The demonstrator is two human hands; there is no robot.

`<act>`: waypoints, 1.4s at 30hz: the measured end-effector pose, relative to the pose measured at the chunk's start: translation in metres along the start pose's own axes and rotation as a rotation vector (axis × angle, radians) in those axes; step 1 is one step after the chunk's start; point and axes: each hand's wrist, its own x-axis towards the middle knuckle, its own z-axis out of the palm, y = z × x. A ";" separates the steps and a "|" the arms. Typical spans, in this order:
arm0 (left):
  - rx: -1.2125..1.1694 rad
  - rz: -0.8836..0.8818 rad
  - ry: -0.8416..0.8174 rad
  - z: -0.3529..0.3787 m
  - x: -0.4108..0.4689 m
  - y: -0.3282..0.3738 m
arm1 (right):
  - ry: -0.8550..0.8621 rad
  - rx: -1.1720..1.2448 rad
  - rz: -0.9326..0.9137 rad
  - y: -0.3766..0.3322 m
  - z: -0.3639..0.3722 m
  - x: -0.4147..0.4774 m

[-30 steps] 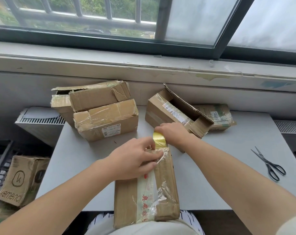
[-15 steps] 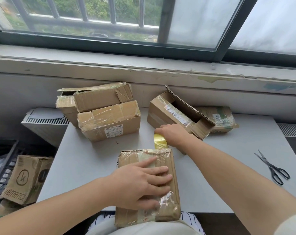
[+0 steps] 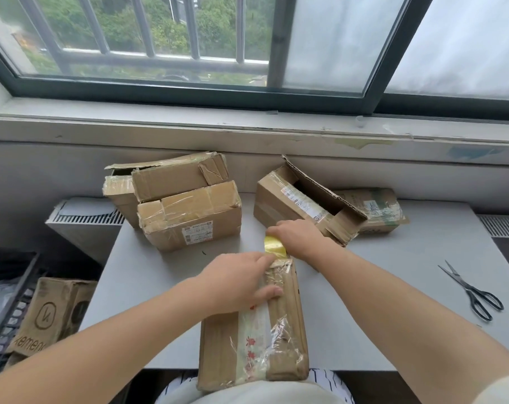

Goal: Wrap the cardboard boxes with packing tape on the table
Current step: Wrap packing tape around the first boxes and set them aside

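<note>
1. Pressing down on the far end of the box, at 6 o'clock on the table, your left hand lies flat with fingers straight, likely smoothing tape and steadying the cardboard.
2. Your right hand is curled around the yellow tape roll just past the box's 12 o'clock end, seemingly keeping the tape taut.
3. The box overhangs the near edge toward your lap, which probably braces it.
4. The scissors lie at 3 o'clock, well apart, presumably for cutting.
5. Red characters on the box's pale strip are unreadable. White labels on the stacked boxes at 11 o'clock are too small. The floor box at 8 o'clock shows "emenc", partly cut off.
</note>
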 end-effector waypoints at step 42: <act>-0.911 -0.153 0.392 0.078 -0.060 -0.073 | 0.449 0.024 -0.142 -0.063 -0.120 -0.039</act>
